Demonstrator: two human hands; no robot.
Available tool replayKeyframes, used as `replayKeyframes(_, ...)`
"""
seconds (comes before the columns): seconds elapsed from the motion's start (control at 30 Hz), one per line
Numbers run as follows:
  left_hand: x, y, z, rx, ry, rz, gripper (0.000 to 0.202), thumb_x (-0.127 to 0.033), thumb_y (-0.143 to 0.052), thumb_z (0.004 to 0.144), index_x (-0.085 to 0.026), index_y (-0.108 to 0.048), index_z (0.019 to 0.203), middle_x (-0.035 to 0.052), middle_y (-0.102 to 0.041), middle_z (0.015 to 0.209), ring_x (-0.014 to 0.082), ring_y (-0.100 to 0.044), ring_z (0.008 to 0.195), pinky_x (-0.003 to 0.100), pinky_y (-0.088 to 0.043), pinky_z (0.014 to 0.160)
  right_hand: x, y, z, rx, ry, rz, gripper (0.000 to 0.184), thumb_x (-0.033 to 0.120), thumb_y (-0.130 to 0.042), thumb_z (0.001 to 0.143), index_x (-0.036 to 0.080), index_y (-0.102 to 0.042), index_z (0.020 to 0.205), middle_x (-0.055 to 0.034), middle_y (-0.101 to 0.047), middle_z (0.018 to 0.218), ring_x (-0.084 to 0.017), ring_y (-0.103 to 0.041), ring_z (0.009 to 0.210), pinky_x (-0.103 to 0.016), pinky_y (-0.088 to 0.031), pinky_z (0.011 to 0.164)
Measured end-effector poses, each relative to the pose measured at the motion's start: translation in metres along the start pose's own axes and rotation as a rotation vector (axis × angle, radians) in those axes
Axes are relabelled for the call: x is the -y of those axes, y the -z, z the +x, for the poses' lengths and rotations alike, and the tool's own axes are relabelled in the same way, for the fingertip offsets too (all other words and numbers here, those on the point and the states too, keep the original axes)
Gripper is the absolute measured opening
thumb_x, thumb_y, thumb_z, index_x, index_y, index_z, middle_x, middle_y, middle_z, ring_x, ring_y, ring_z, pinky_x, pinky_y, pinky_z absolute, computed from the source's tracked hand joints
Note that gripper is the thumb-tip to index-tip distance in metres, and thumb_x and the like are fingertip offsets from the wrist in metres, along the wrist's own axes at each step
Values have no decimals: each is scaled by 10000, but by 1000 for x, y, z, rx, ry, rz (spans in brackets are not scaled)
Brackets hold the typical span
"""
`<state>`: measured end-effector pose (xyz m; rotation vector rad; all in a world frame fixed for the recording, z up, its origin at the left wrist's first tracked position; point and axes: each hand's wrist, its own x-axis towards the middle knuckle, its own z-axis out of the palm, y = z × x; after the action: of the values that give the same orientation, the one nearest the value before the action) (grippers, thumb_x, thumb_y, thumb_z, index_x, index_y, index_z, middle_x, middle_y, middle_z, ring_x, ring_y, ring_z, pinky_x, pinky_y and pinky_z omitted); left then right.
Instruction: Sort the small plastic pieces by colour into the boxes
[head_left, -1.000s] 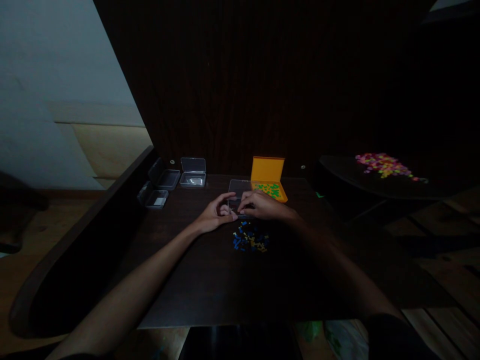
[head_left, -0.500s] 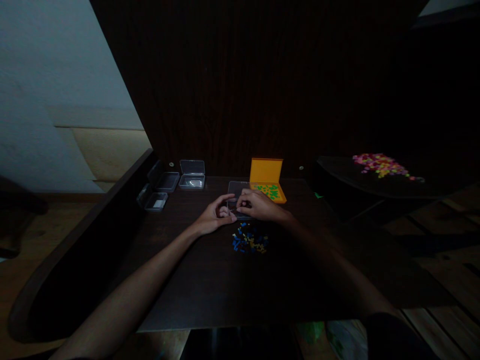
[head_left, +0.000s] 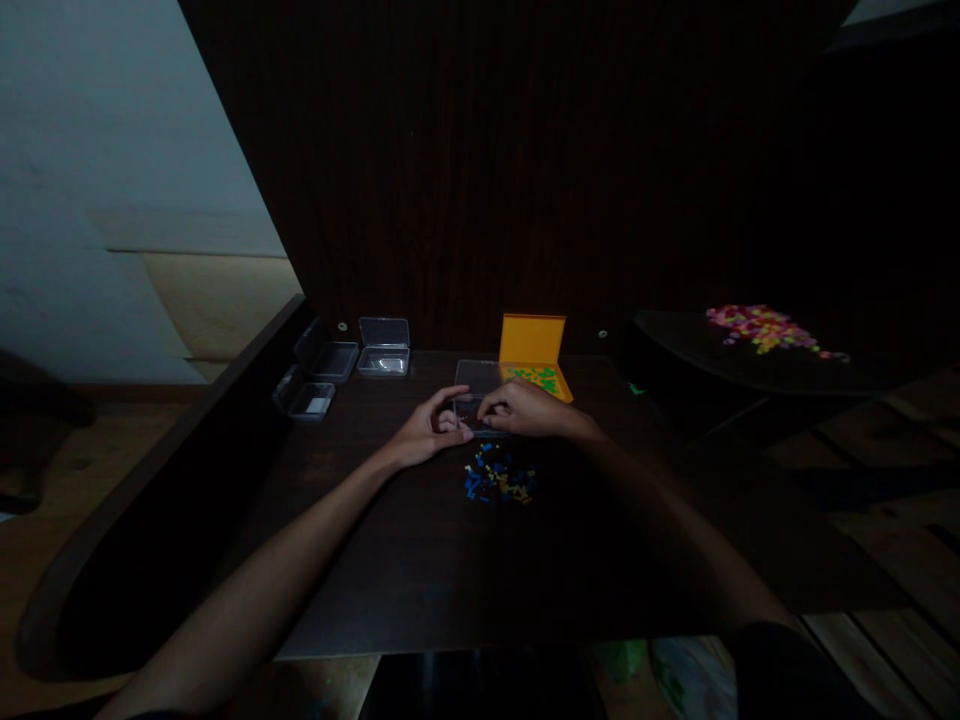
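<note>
An open clear plastic box (head_left: 478,375) stands in the middle of the dark table, its lid raised at the back. My left hand (head_left: 431,428) holds the box by its left side, with the thumb by the near corner and the index finger stretched along the far part. Over the box's tray, my right hand (head_left: 525,408) has its thumb and fingers pinched together; whatever is between them is too small to make out. Just in front of the box lies a loose pile of small blue and yellow pieces (head_left: 499,478).
An open orange box (head_left: 532,340) with green pieces stands behind my right hand. Several open clear boxes (head_left: 385,362) sit at the back left. Pink, purple and yellow pieces (head_left: 765,328) cover part of a dark side surface (head_left: 675,340) at right. A wooden panel rises behind.
My right hand has shifted slightly to the right over the box, its fingers still pinched. My left hand and the box have stayed in place.
</note>
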<state>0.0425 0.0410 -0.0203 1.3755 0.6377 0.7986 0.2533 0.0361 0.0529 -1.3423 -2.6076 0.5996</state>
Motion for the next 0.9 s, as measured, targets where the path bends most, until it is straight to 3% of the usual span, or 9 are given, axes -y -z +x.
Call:
replayKeyframes(0.2,1,1,0,6,-2,1,809,-211,-808,672,-152,-406,1372,-23,-615,767,101,-611,740,273,-479,781,0,-3,2,44,7,-13,205,215,-614,807,177,-768,938,10,-604,616,-92,-453,528,-228,-290,556)
replayKeyframes(0.5,2,1,0,12,-7,38,826,-245,-807,680,-159,-392,1389,-33,-614,733,111,-619,711,282,-482,755,4,-4,5,40,-15,-40,222,161,-617,779,185,-756,950,0,-655,682,-100,-491,553,-221,-315,575)
replayKeyframes(0.9,2,1,0,5,-4,27,816,-232,-798,685,-157,-393,1389,-37,-598,733,108,-598,713,291,-483,775,2,-6,4,50,63,-103,194,191,-562,869,168,-727,969,-34,-702,787,-125,-564,647,-219,-320,595)
